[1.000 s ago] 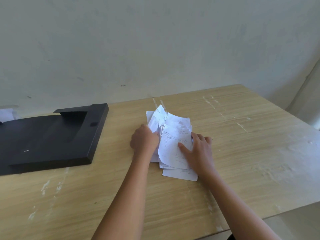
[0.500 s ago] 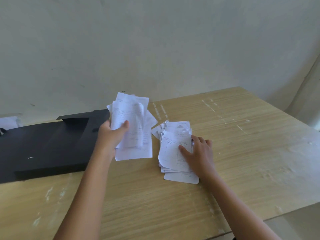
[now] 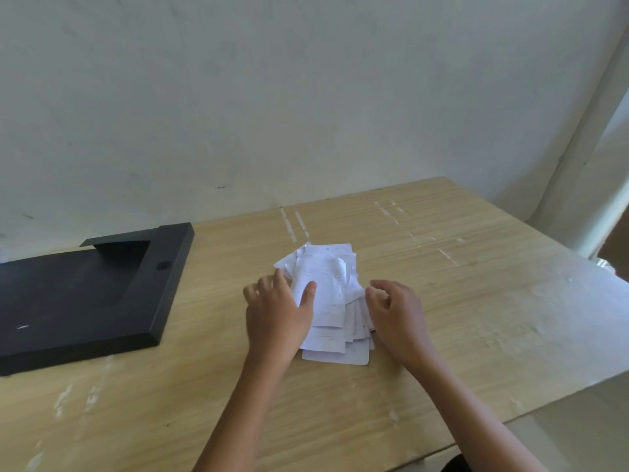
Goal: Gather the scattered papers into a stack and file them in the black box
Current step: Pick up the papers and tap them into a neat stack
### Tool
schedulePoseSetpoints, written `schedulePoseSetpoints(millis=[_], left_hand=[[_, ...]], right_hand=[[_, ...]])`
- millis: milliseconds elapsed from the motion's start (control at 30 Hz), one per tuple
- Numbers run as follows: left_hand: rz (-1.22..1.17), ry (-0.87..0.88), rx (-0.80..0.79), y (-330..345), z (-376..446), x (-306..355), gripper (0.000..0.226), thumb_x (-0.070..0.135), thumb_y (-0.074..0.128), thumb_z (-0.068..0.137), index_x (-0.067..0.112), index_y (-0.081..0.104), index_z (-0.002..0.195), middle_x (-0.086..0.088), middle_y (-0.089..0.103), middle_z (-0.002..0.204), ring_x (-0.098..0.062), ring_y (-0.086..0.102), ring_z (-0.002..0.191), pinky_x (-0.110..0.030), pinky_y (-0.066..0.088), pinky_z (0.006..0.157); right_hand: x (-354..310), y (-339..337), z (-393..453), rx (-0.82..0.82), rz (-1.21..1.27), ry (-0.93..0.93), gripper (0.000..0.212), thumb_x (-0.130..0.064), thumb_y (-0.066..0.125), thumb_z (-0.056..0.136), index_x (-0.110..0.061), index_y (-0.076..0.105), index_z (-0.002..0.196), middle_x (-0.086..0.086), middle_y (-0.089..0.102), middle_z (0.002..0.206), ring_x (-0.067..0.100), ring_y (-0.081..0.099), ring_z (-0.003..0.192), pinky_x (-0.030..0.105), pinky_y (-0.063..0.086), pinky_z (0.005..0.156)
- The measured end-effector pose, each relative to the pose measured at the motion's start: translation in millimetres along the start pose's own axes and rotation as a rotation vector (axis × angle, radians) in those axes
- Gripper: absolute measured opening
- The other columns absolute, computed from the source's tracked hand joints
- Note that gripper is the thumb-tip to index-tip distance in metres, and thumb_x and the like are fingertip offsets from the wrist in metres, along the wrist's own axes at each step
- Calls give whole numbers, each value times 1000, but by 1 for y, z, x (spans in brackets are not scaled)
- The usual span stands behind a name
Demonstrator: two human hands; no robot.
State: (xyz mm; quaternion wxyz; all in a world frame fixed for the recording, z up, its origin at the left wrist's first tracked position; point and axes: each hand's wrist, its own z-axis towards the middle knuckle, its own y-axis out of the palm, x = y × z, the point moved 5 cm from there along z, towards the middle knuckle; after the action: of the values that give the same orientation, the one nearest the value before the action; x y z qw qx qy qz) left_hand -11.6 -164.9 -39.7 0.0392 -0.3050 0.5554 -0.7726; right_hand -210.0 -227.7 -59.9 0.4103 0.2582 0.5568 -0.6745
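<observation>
A loose pile of white printed papers [image 3: 328,294] lies on the wooden table [image 3: 459,301], slightly fanned out toward me. My left hand [image 3: 275,311] rests at the pile's left edge, thumb laid on the top sheet and fingers stretched out beside it. My right hand [image 3: 396,311] sits at the pile's right edge with its fingers loosely curled, and I see nothing in it. The black box [image 3: 85,301] lies flat and open on the table's left side, a hand's width from the pile.
A pale wall runs behind the table. The table's right edge and near right corner [image 3: 578,379] drop off to the floor. Worn white marks streak the wood.
My left hand, which held a bundle of papers up near the black box, has come down and laid it on the pile. My right hand has slid off the top sheet to the pile's right edge.
</observation>
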Motion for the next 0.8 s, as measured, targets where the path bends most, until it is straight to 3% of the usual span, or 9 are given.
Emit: schedulePoseSetpoints(millis=[67,133,300,400,467,500,567,667,800], left_hand=[[19,17,-15,8,-3,-11,71,62,43,97,7,49,141,-10,53,142,-32,36,140,-41,30,115],[88,59,-85,22,-7,-17,74,64,41,95,7,48,141,-13,51,145,-32,34,143,-45,17,124],[94,-23,-121,38,-20,-13,69,60,38,99,13,38,150,-16,24,164,-43,3,154,-51,7,125],[61,-62,-188,40,-25,0,78,64,32,99,12,26,157,-20,12,167,-44,-5,154,-55,0,124],[27,-75,-224,38,-24,4,80,66,27,98,14,25,158,-17,12,168,-44,-3,154,-56,2,123],[14,-83,-199,33,-19,3,78,66,26,98,15,28,157,-14,18,167,-44,3,154,-58,7,123],[-22,-102,-72,18,1,-4,67,59,29,101,18,36,153,-6,31,162,-41,17,151,-58,20,119],[-45,-131,2,6,44,-21,48,44,40,101,26,50,145,-2,50,147,-37,38,137,-50,40,105],[159,-83,-174,18,84,-33,41,47,44,100,35,53,139,-1,47,144,-35,37,130,-46,36,101]], right_hand=[[5,3,-5,-60,-109,-2,32,-27,57,95,-12,67,121,0,66,122,20,49,121,26,36,96],[2,9,-12,-99,-199,-78,30,-26,57,96,-10,68,118,2,64,125,24,46,125,23,33,97],[-2,10,-19,-27,-155,-98,26,-20,61,94,-9,74,75,2,68,113,20,55,112,20,35,87],[-3,5,-13,12,-79,-38,48,-19,61,93,-20,49,46,7,70,104,20,61,107,27,42,84],[-4,5,-6,16,-77,-33,34,-22,59,93,-15,58,60,5,68,103,21,59,109,27,39,83],[-4,7,-4,-4,-86,-30,21,-26,58,94,-14,66,79,2,67,108,20,55,112,26,36,85],[-3,10,-2,-57,-131,-27,27,-34,55,96,-15,63,113,-1,63,119,19,49,122,25,35,91],[0,15,-4,-81,-243,-79,36,-43,52,95,-18,59,120,-4,62,124,18,44,126,28,39,98],[1,19,-2,-109,-379,-136,43,-46,49,93,-21,54,128,-9,58,132,16,39,128,33,39,106]])
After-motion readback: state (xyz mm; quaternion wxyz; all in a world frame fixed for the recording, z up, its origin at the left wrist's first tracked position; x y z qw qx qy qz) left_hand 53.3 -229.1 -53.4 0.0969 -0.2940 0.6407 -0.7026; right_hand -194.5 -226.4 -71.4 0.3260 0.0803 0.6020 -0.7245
